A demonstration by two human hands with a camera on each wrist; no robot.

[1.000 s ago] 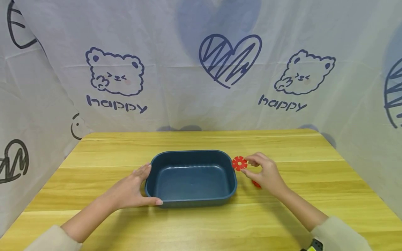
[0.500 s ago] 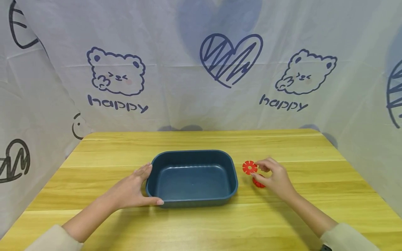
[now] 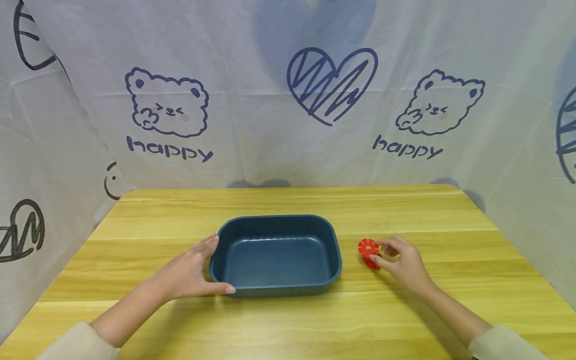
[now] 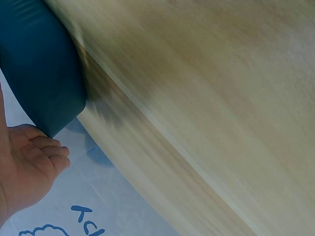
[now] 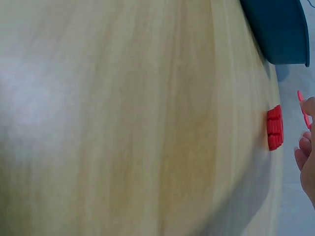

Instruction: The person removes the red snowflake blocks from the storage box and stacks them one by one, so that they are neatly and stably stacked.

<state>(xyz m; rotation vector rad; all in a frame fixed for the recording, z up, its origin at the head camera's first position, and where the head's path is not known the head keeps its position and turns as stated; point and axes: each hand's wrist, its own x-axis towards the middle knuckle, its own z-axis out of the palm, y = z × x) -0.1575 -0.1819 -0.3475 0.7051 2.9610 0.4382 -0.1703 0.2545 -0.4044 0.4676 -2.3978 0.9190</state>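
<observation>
A dark blue rectangular plastic box (image 3: 275, 260) stands in the middle of the table with nothing in it. My left hand (image 3: 191, 272) holds its left end, thumb along the front wall and fingers at the left rim; the left wrist view shows those fingers (image 4: 58, 152) against the box end. Between thumb and fingertips, my right hand (image 3: 407, 262) pinches a red notched interlocking disc (image 3: 368, 246). Just below it, a stack of similar red discs (image 5: 274, 128) lies on the table, apart from the held disc in the right wrist view.
The light wooden table (image 3: 288, 325) reaches back to a white cloth (image 3: 252, 125) with blue bear and heart drawings. Cloth also hangs at both sides. The box's right wall lies to the left of the red stack.
My right hand has moved right and toward me with the pinched disc, from beside the box's right wall to over the red stack. The left hand and box stay put.
</observation>
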